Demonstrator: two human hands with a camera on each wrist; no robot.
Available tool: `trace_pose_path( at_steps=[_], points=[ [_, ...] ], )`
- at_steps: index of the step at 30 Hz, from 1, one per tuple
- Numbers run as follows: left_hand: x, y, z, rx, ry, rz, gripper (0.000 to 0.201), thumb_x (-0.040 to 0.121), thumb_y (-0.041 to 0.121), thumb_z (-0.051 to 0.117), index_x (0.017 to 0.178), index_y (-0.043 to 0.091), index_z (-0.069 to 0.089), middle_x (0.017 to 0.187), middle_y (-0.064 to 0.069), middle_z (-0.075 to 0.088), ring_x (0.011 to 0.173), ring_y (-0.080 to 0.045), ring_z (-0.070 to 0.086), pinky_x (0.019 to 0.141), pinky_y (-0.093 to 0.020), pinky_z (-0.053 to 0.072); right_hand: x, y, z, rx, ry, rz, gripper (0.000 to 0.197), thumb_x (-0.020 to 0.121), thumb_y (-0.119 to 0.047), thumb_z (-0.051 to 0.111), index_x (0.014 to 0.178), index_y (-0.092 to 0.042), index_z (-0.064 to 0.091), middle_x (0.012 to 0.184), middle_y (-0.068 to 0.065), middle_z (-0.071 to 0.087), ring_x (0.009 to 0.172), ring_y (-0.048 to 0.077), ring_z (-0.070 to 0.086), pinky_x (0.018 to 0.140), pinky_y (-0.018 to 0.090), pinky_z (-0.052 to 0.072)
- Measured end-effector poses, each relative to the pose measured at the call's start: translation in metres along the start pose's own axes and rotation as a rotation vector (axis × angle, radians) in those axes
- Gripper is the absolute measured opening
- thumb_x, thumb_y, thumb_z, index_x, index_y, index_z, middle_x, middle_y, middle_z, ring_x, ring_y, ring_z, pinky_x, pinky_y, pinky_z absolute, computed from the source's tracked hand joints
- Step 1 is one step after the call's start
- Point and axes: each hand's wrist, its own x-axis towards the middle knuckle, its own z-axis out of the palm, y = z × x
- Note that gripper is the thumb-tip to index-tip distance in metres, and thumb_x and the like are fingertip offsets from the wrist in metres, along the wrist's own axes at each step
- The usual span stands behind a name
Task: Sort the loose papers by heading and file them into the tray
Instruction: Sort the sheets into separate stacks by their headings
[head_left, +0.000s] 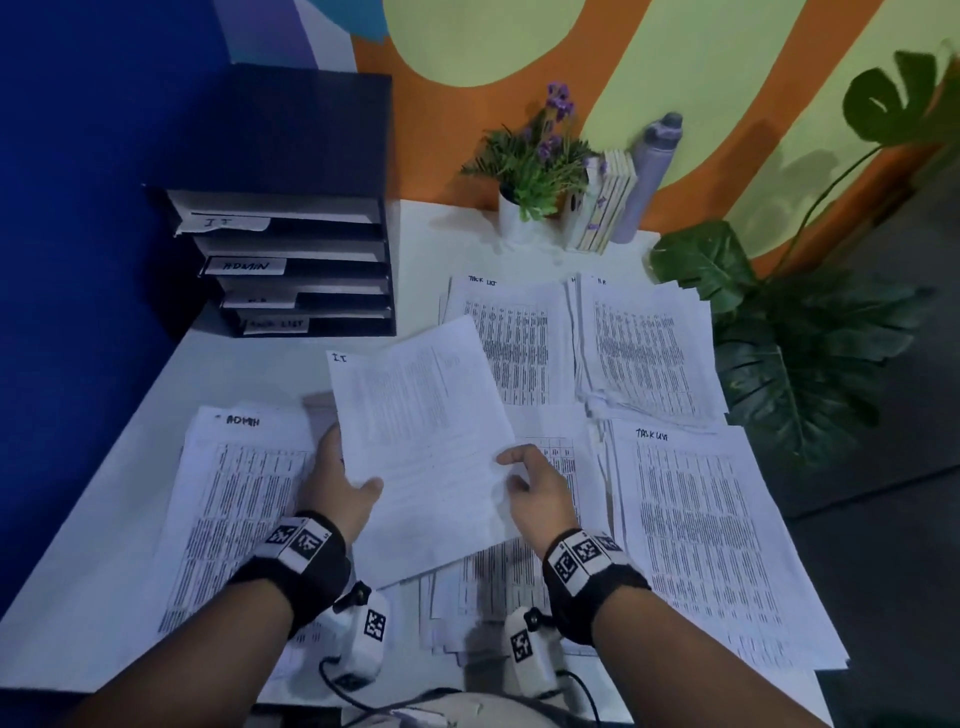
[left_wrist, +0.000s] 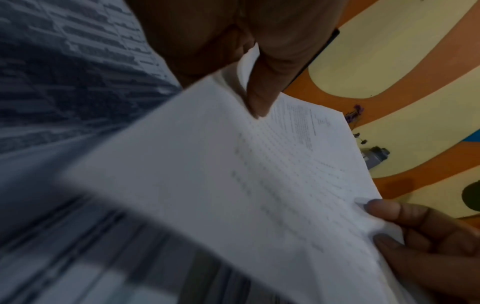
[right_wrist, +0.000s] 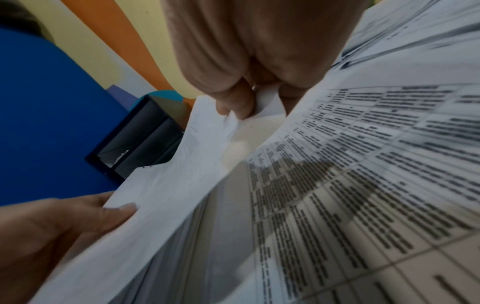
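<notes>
Both hands hold a white sheet headed "IT" (head_left: 426, 441) tilted above the table's middle. My left hand (head_left: 345, 480) pinches its left edge, thumb on top, as the left wrist view shows on the sheet (left_wrist: 233, 174). My right hand (head_left: 537, 480) pinches the right edge, and its curled fingers (right_wrist: 233, 102) hold the sheet (right_wrist: 168, 195). The black tray (head_left: 291, 260) stands at the back left, with slots labelled IT, ADMIN, one unreadable label and TASK LIST. An ADMIN pile (head_left: 234, 493) lies at the left.
A TASK LIST pile (head_left: 509, 343) and another pile (head_left: 649, 353) lie at the back; a second TASK LIST pile (head_left: 701, 545) lies right. More sheets (head_left: 498, 577) lie under the held one. A potted plant (head_left: 535, 171), books (head_left: 608, 202) and a bottle (head_left: 649, 171) stand by the wall.
</notes>
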Motion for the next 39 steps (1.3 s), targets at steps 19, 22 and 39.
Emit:
trace_pose_path(
  at_steps=[19,22,39],
  points=[
    [0.021,0.014,0.000,0.123,0.262,-0.220,0.033,0.097,0.013,0.045,0.130,0.012,0.047,0.119,-0.023,0.059,0.104,-0.041,0.056,0.089,-0.044,0.043,0.104,0.016,-0.082,-0.360,0.230,-0.002,0.027,0.098,-0.014,0.051,0.120,-0.003,0.062,0.120,0.013,0.064,0.103,0.025,0.064,0.089,0.028,0.048],
    [0.018,0.006,-0.017,0.146,0.288,-0.236,0.036,0.098,0.014,0.045,0.133,0.009,0.045,0.125,-0.024,0.057,0.109,-0.041,0.054,0.093,-0.043,0.041,0.140,0.004,-0.073,-0.477,0.195,0.064,0.031,0.098,-0.016,0.049,0.124,0.000,0.056,0.123,0.018,0.057,0.104,0.029,0.062,0.090,0.034,0.049],
    [0.023,-0.041,-0.080,0.138,0.301,-0.289,0.038,0.095,0.012,0.053,0.132,0.003,0.047,0.127,-0.022,0.057,0.116,-0.040,0.052,0.102,-0.045,0.036,0.210,-0.025,-0.026,-0.983,-0.139,0.363,0.031,0.091,-0.028,0.056,0.112,-0.005,0.059,0.106,0.008,0.061,0.094,0.023,0.062,0.085,0.033,0.049]
  ],
)
